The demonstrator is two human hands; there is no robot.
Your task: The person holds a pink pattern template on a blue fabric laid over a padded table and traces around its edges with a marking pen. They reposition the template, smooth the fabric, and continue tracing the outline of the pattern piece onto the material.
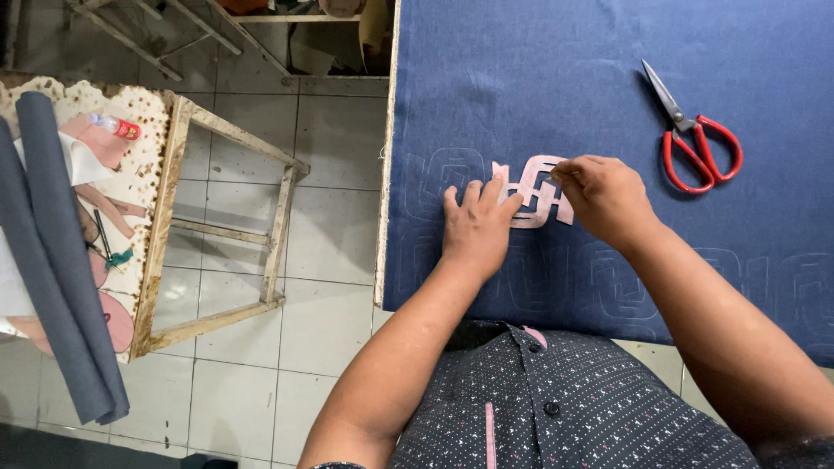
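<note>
A pink cut-out stencil [536, 191], shaped like interlocked loops, lay flat on the dark blue cloth [556, 78] that covered the table, caught between the two hands. The left hand [476, 227] rested palm down with its fingers spread and extended, their tips pressing the stencil's left end against the cloth. The right hand [606, 196] sat on the stencil's other end with its fingers curled together at the upper edge; whether they pinched a marking tool or only the stencil itself could not be told. Faint pale outlines of the same looped shape [452, 174] showed on the cloth just beyond the left fingertips and below both wrists. Well beyond the right hand's knuckles, on the same cloth, lay red-handled scissors [692, 135], blades closed and pointing away from the person. Far out past the left hand, across the tiled floor, stood a worn wooden table [165, 226] holding a grey roll of fabric [61, 260], pink scraps and a small bottle [115, 127].
</note>
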